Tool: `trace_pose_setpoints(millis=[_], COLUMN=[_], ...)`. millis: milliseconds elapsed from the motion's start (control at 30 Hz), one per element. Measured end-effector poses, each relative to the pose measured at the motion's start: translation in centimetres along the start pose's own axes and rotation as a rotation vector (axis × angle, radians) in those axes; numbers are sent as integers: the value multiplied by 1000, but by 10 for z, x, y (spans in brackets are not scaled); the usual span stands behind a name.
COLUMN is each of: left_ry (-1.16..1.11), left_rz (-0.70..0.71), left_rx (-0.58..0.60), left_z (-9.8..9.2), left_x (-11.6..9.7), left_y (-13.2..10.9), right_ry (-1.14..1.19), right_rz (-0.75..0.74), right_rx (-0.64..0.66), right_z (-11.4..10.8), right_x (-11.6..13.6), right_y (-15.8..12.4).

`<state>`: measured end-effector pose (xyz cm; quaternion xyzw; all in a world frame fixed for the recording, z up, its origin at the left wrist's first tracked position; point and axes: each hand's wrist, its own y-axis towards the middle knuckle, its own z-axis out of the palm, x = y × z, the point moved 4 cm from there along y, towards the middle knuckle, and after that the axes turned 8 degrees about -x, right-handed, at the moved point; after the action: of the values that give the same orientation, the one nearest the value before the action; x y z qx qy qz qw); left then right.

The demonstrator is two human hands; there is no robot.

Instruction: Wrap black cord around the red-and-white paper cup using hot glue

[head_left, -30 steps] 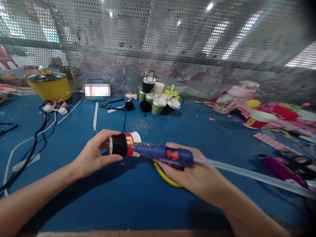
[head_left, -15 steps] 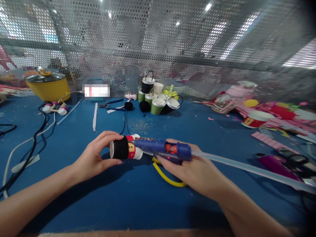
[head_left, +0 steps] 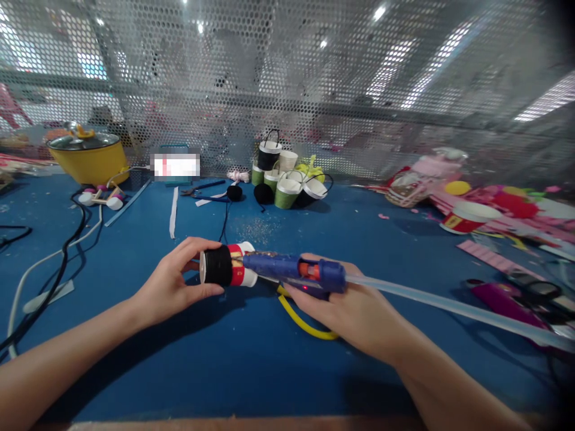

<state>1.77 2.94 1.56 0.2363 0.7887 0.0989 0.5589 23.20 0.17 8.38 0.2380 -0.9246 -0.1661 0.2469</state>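
Between the thumb and fingers of my left hand (head_left: 173, 282) lies a paper cup (head_left: 238, 263) on its side. Black yarn (head_left: 218, 266) is wound around the cup's left part, and its red and white print shows on the right. My right hand (head_left: 354, 314) grips a blue hot glue gun (head_left: 287, 269), with a small red light lit on it. The nozzle points left and is at the cup's printed side; whether it touches, I cannot tell. A long clear glue stick (head_left: 431, 304) sticks out of the gun's back. A yellow cable (head_left: 309, 328) curves beneath my right hand.
Several yarn-wrapped cups (head_left: 287, 193) stand at the back, beside a black yarn ball (head_left: 234, 193) and pliers (head_left: 202, 190). A yellow pot (head_left: 90, 161) is back left. Cables (head_left: 63, 257) run along the left. Craft scraps and a paper cup (head_left: 469, 218) lie right.
The cup has turned slightly in my left hand, so its print shows differently. The glue gun has shifted a little left along with it. Both hands keep their hold.
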Motion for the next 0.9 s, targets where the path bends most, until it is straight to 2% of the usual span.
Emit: trace_pose_setpoints(millis=[200, 367, 467, 600, 900], left_ry=[-117, -145, -129, -49, 229], left_rz=[-210, -253, -190, -27, 248], left_rx=[-15, -19, -17, -7, 35], left_z=[2, 2, 2, 3, 3], left_x=[5, 6, 5, 1, -9], left_y=[2, 2, 1, -1, -5], right_ry=[52, 85, 81, 57, 23], right_rz=[68, 82, 87, 78, -41], right_rx=[19, 19, 29, 23, 41], right_z=[4, 4, 2, 0, 3], right_x=[-1, -2, -3, -3, -5], right_y=[-3, -3, -3, 0, 6])
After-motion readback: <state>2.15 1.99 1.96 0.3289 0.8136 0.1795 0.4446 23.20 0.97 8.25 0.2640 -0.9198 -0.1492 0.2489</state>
